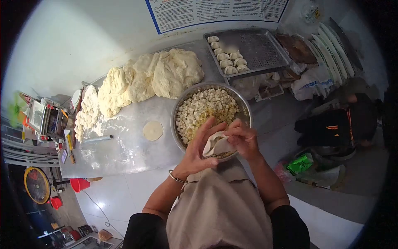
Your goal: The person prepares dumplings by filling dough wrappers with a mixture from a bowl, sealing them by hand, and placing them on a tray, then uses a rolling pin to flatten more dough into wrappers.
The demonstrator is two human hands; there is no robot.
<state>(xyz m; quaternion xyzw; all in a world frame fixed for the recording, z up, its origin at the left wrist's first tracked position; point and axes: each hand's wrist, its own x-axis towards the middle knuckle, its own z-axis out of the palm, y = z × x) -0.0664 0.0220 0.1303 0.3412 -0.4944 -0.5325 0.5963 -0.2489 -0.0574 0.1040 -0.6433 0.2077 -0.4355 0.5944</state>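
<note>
A dumpling with white dough folded up around its filling is held over the near side of a steel bowl. My left hand cups it from the left, thumb below and fingers above. On the other side, the fingers of my right hand pinch the dough edge, and part of the seam still gapes. Diced white cubes and yellowish crumbly filling heap up inside the bowl. One flat round wrapper lies on the metal table left of the bowl.
Large dough masses sit along the wall, with small dough pieces and a rolling pin at left. A perforated tray at back right carries several finished dumplings. Sacks and another person are at right.
</note>
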